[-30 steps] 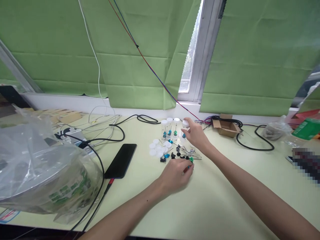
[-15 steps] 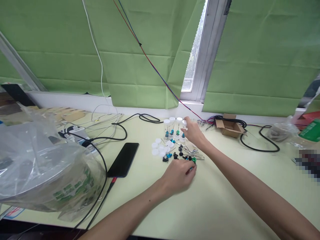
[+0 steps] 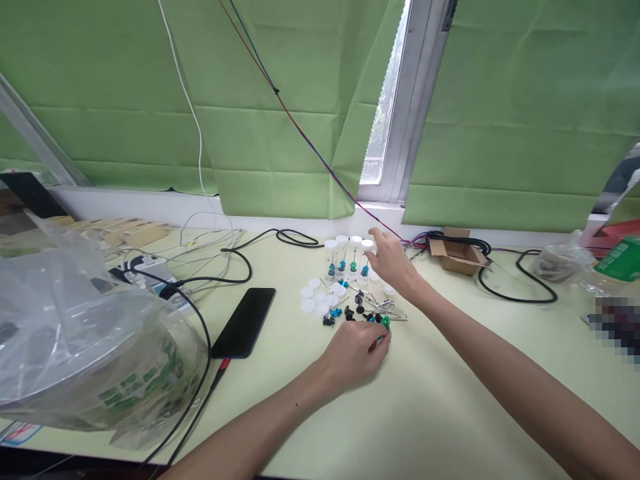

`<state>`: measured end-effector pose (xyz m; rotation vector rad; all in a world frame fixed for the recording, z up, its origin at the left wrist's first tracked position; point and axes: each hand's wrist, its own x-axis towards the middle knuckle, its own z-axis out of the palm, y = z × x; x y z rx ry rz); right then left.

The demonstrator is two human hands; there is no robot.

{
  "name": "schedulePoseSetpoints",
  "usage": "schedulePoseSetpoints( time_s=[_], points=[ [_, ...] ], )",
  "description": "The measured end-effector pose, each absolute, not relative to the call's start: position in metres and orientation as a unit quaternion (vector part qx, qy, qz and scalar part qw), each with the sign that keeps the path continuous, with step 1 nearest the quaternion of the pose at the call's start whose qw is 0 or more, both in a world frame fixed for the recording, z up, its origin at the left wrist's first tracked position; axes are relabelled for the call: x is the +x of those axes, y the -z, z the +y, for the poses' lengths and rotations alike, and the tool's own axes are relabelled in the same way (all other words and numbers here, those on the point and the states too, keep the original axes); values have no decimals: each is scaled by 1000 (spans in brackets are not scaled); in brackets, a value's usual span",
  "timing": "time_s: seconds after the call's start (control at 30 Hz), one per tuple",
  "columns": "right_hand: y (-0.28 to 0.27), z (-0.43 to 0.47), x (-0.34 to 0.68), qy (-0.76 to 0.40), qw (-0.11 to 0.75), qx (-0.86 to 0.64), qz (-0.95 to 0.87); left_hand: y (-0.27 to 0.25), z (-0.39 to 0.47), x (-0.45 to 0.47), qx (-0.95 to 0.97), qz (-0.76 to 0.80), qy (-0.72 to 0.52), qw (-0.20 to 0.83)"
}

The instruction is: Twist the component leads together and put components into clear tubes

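My right hand is beside the rightmost of several small clear bottles with white caps; its fingers are apart and seem to hold nothing. Inside these upright bottles stand small blue or green parts, such as the green one. Closer to me, my left hand is closed, fingertips pinched beside a small green part. A bit of blue shows between finger and thumb, too small to name. Around it lie loose white caps, small black parts, blue parts and thin metal rods.
A black phone with a cable lies left of the parts. Farther left is a large plastic bag around a container. At the back right stands an open cardboard box among black cables. Green blinds hang behind the table.
My right hand has come off the rightmost bottle's cap and moved slightly right, so more of that bottle shows. The left hand has hardly moved; the view has shifted a little.
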<state>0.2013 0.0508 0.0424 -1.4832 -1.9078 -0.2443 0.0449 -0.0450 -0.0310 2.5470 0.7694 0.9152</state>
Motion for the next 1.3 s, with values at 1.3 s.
schedulePoseSetpoints(
  time_s=[1.3],
  points=[
    [-58, -10, 233, 98, 370, -495, -780, 28, -26, 37, 827, 364, -392, 172]
  ],
)
